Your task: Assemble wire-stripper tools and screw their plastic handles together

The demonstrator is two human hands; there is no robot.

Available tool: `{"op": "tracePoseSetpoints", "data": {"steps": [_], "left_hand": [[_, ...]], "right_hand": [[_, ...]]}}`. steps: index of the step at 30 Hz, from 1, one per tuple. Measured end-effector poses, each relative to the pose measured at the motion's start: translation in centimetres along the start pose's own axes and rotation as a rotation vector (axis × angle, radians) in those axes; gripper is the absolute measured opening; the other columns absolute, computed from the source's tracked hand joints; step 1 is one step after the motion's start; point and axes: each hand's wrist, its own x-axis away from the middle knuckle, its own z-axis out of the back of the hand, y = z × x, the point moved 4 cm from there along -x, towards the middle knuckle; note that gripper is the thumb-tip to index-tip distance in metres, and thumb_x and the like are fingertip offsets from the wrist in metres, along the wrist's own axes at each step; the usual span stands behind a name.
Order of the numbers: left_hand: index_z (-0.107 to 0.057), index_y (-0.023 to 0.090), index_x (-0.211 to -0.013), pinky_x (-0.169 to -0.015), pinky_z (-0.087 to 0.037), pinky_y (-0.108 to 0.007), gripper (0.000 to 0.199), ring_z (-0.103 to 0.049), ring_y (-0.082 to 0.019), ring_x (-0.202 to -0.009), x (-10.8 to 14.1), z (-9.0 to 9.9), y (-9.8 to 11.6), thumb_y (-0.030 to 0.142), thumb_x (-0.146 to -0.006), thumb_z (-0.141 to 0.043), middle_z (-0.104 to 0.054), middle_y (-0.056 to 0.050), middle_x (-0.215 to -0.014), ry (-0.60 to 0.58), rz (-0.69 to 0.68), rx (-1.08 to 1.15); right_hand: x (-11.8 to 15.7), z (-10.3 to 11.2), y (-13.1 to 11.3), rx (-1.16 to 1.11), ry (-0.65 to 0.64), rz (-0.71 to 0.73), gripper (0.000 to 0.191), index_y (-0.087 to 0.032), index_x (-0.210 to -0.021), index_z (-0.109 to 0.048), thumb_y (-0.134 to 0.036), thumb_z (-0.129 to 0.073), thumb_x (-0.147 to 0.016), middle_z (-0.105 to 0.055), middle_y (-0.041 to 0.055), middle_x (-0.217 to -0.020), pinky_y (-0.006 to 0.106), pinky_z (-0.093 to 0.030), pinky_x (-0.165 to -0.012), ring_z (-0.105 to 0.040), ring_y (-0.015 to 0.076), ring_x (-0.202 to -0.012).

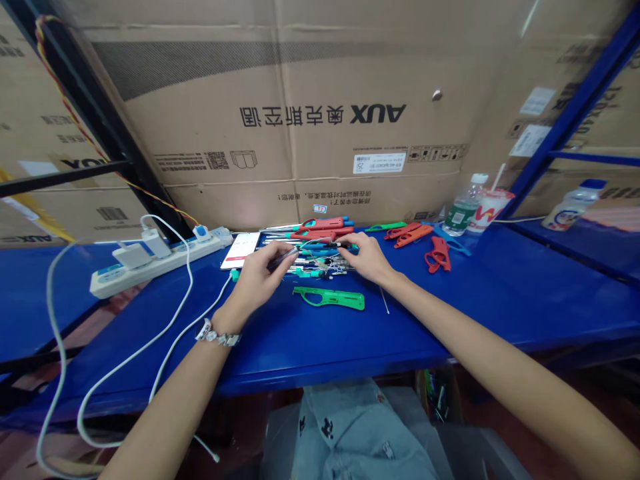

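Note:
My left hand (264, 270) has its fingers closed on a thin metal tube, above the left side of a pile of lighter parts. My right hand (369, 257) pinches a small black part (344, 245), and a thin wire runs from it toward the left hand. Beneath and between both hands lie wires and small teal and white pieces. A green lighter shell half (330, 298) rests on the blue table (320, 347) just in front of the hands. Red and teal lighters (320, 230) are stacked behind them.
A phone (241, 251) and a white power strip (155, 263) with looping cables are on the left. Orange shells (414, 236), red shells (439, 255), a bottle (463, 212) and a cup (489, 212) stand or lie right. Cardboard boxes (320, 80) rise behind.

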Motion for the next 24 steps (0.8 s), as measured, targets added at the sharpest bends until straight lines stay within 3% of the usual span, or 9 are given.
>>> {"op": "tracePoseSetpoints", "data": {"steps": [3,5,9,11,14,16,19,21,24], "left_hand": [[-0.064,0.019,-0.099,-0.06,-0.046,-0.026,0.015,-0.059,-0.014,-0.067,-0.1,-0.1,0.2,0.035,-0.097,-0.062,-0.069,-0.001,-0.081,0.013,0.019,0.021],[-0.064,0.02,-0.099,-0.058,-0.045,-0.026,0.017,-0.058,-0.014,-0.066,-0.2,-0.1,0.4,0.036,-0.097,-0.062,-0.067,-0.001,-0.079,0.031,0.034,0.019],[-0.065,0.02,-0.096,-0.056,-0.042,-0.026,0.018,-0.056,-0.013,-0.062,-1.1,-0.2,1.1,0.037,-0.097,-0.062,-0.066,-0.001,-0.076,0.061,0.034,0.01],[-0.065,0.02,-0.097,-0.055,-0.042,-0.026,0.017,-0.055,-0.013,-0.061,-1.6,-0.4,1.7,0.036,-0.098,-0.063,-0.068,-0.001,-0.077,0.065,0.019,0.009],[-0.065,0.02,-0.098,-0.057,-0.044,-0.026,0.016,-0.056,-0.012,-0.063,-2.6,-0.6,2.5,0.035,-0.098,-0.062,-0.07,-0.001,-0.08,0.058,-0.004,0.028],[-0.065,0.02,-0.099,-0.058,-0.045,-0.027,0.016,-0.058,-0.013,-0.064,-3.1,-0.8,2.9,0.035,-0.098,-0.062,-0.07,-0.002,-0.081,0.048,-0.012,0.04],[-0.066,0.02,-0.099,-0.058,-0.045,-0.028,0.017,-0.059,-0.014,-0.064,-3.7,-1.0,3.1,0.037,-0.098,-0.063,-0.07,-0.002,-0.079,0.029,-0.002,0.036],[-0.066,0.02,-0.099,-0.058,-0.046,-0.028,0.018,-0.06,-0.014,-0.065,-3.9,-1.1,3.1,0.038,-0.098,-0.063,-0.07,-0.002,-0.078,0.02,-0.002,0.036],[-0.066,0.02,-0.1,-0.058,-0.046,-0.027,0.018,-0.061,-0.014,-0.066,-3.7,-0.9,2.8,0.037,-0.099,-0.061,-0.07,-0.002,-0.079,0.006,-0.03,0.028]], "right_hand": [[0.5,0.2,-0.8,0.079,0.035,0.002,0.047,-0.023,-0.13,-0.061,-0.021,-0.062,-0.083,-0.063,0.013,-0.128,0.052,-0.044,-0.099,-0.055,0.0332,-0.118],[1.2,0.6,-1.8,0.081,0.091,0.039,0.059,-0.021,-0.132,-0.055,-0.018,-0.063,-0.074,-0.057,0.0144,-0.127,0.05,-0.044,-0.098,-0.053,0.0328,-0.116],[2.8,1.3,-4.0,0.033,0.182,0.116,0.031,-0.021,-0.101,-0.057,-0.022,-0.064,-0.072,-0.057,0.0103,-0.101,0.045,-0.045,-0.088,-0.054,0.0292,-0.098],[3.2,0.8,-4.7,0.037,0.126,0.132,0.015,-0.022,-0.088,-0.058,-0.033,-0.065,-0.081,-0.059,0.0083,-0.093,0.046,-0.043,-0.091,-0.055,0.0292,-0.097],[3.0,-0.1,-5.1,0.027,0.016,0.078,0.028,-0.024,-0.099,-0.066,-0.047,-0.072,-0.084,-0.064,0.0086,-0.107,0.051,-0.04,-0.1,-0.055,0.0316,-0.11],[2.6,-0.6,-5.2,-0.018,-0.08,0.054,0.03,-0.027,-0.109,-0.07,-0.044,-0.075,-0.084,-0.064,0.0082,-0.122,0.054,-0.036,-0.106,-0.052,0.0322,-0.12],[2.1,-0.7,-5.5,-0.199,-0.265,0.097,0.013,-0.027,-0.101,-0.074,-0.028,-0.071,-0.088,-0.065,0.0051,-0.13,0.056,-0.032,-0.113,-0.05,0.0297,-0.13],[2.1,-0.4,-5.7,-0.387,-0.371,0.1,0.01,-0.025,-0.095,-0.074,-0.022,-0.066,-0.09,-0.069,0.0042,-0.126,0.051,-0.037,-0.112,-0.055,0.0263,-0.128],[2.8,0.2,-5.5,-0.591,-0.404,0.033,0.013,-0.022,-0.09,-0.069,-0.029,-0.06,-0.095,-0.076,0.0055,-0.108,0.041,-0.051,-0.094,-0.067,0.022,-0.104]]}}
